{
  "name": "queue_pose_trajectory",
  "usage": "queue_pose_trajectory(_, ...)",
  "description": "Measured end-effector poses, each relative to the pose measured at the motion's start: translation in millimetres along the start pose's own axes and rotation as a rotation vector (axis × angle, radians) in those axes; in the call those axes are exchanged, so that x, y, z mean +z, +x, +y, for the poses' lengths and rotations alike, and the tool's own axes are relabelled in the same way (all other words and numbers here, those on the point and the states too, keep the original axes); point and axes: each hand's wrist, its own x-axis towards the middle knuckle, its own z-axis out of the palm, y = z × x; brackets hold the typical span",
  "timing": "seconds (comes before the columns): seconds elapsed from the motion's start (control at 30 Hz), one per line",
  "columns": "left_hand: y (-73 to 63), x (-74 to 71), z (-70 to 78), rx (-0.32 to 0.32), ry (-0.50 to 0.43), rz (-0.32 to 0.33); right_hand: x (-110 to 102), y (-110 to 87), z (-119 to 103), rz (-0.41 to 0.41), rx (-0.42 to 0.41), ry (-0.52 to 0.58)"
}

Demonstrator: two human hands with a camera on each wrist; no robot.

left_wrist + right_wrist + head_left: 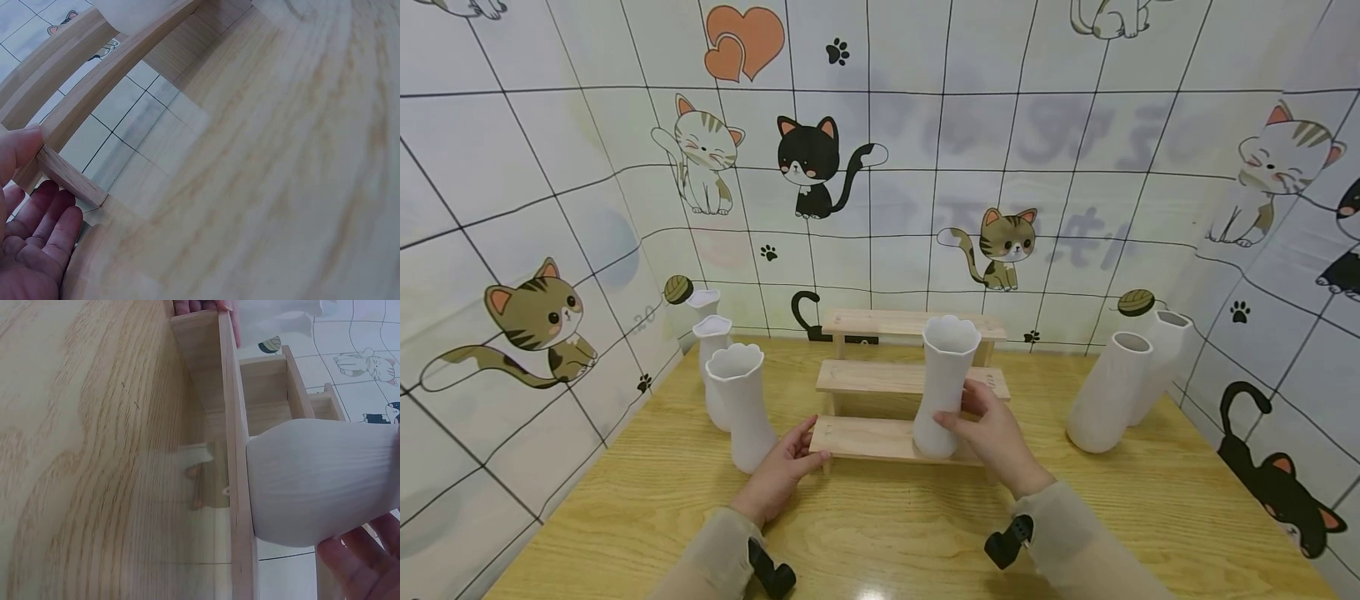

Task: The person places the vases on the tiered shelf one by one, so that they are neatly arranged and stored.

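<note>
A white vase with a scalloped rim [950, 375] stands upright on the lowest step of a three-step wooden display stand [865, 437]. My right hand [996, 433] grips the vase from its right side, thumb in front, fingers partly hidden behind it. In the right wrist view the base of the vase [300, 484] meets the step. At the stand's left end my left hand [781, 472] holds the lowest step. The left wrist view has its thumb on the board and the other fingers curled beside the leg [74, 178].
Left of the stand, several white vases [747, 417] with wavy rims stand in a row. Two smooth white vases [1108, 396] stand at the right. Cat-patterned sheeting [902, 133] encloses the wooden table [880, 533] at the back and sides.
</note>
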Motion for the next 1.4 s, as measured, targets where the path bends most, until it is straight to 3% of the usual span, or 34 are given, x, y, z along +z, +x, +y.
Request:
queue_pose_trajectory(0.43,2.7,-2.6,-2.8,0.006,0.021,0.007,-26.1,-8.4,17.7,-0.007,0.041,-0.053)
queue_pose_trajectory(0.9,3.7,-4.5,-4.0,0.008,0.016,0.003,-56.1,-18.3,50.1,0.118,0.152,-0.123)
queue_pose_trajectory(1.0,3.5,-4.7,-4.7,0.011,0.022,0.003,-58.0,-20.0,61.6,0.113,0.174,-0.096)
queue_pose_trajectory(1.23,2.5,-5.2,-5.3,0.017,0.027,-0.012,-57.4,-20.0,83.5,0.030,0.247,0.095)
queue_pose_trajectory(1.4,1.9,-5.3,-5.7,0.012,0.031,-0.012,-54.5,-22.1,92.8,-0.009,0.277,0.121)
